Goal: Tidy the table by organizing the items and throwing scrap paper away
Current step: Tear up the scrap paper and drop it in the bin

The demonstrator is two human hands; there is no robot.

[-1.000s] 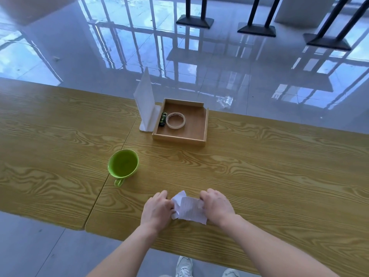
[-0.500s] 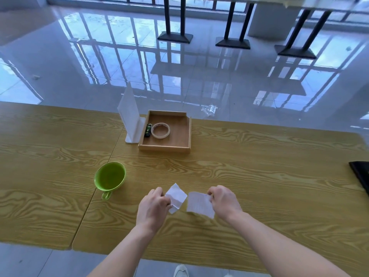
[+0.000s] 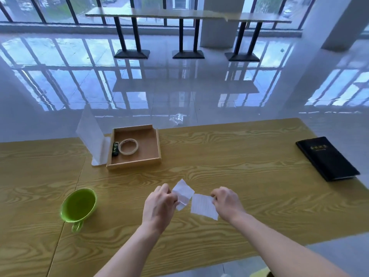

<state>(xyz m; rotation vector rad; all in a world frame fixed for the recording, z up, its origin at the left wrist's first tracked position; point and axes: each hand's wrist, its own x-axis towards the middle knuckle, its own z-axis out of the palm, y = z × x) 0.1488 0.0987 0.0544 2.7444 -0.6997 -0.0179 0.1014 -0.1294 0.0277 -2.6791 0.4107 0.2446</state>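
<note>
Closest to me, the single white scrap of paper that both hands held a second ago is now torn in two. My left hand (image 3: 159, 204) pinches the crumpled white half (image 3: 182, 193) and my right hand (image 3: 226, 203) pinches the flatter lined half (image 3: 203, 206), and the halves hang just apart above the yellow wood-grain table (image 3: 239, 156). I judge the scrap is ready for binning, though I see no bin. To the left the lime-green plastic cup (image 3: 78, 204) waits unsorted. Further off, the shallow wooden tray (image 3: 133, 164) holds a clear tape roll (image 3: 128, 146) and a dark lighter (image 3: 115, 148), beside a white acrylic sign stand (image 3: 92, 136). A black leatherette book (image 3: 327, 157) lies far right.
</note>
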